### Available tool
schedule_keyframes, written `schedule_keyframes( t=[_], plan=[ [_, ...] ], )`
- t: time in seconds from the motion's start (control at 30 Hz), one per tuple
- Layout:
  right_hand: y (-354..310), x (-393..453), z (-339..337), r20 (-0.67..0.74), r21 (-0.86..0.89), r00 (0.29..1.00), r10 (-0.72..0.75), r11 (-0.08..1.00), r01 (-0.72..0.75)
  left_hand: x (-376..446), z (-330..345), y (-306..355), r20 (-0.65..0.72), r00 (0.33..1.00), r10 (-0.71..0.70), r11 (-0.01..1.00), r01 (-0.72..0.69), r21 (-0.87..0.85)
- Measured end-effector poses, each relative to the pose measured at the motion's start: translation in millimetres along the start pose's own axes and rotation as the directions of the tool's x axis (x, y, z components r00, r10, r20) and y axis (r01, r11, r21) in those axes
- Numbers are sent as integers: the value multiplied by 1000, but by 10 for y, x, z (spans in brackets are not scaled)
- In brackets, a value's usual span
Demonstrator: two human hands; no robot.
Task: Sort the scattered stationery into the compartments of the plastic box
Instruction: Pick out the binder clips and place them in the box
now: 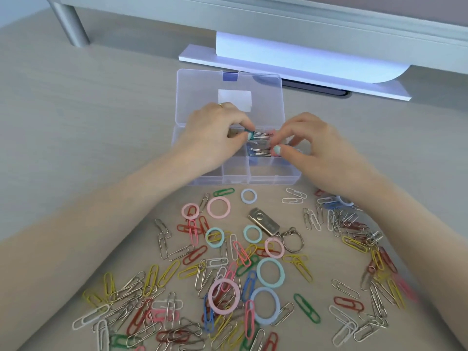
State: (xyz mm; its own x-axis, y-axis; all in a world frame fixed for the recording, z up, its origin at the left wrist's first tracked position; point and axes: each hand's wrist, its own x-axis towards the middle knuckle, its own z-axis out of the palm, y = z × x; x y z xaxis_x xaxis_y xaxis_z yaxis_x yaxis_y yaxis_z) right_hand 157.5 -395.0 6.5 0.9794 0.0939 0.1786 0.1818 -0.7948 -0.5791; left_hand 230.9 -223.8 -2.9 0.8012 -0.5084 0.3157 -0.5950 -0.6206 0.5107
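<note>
Both hands work over the open clear plastic box on the tabletop: the left hand pinches a teal binder clip and the right hand pinches a mint binder clip, both above the box's middle compartments. In front of the box, colored paper clips, plastic rings and a metal USB drive with a key ring lie scattered.

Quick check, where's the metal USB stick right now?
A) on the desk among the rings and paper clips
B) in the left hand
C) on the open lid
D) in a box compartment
A: the USB stick lies on the desk, on the near side of the plastic box, with its keyring attached, ringed by loose paper clips; neither hand touches it.
</note>
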Motion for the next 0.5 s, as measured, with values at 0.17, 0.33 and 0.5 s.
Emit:
schedule_keyframes(
  t=[0.17,0.33,0.5],
  plan=[
    [59,18,29,30,-144,994,-105,984,108,-20,3,-15,-24,999,40,998,-39,57],
    [72,2,11,62,-182,992,-107,976,116,-44,20,-22,-63,989,134,983,-125,137],
    [94,-2,-3,82,-268,992,-101,956,120,-47,14,-13,-48,981,187,964,-174,200]
  ],
)
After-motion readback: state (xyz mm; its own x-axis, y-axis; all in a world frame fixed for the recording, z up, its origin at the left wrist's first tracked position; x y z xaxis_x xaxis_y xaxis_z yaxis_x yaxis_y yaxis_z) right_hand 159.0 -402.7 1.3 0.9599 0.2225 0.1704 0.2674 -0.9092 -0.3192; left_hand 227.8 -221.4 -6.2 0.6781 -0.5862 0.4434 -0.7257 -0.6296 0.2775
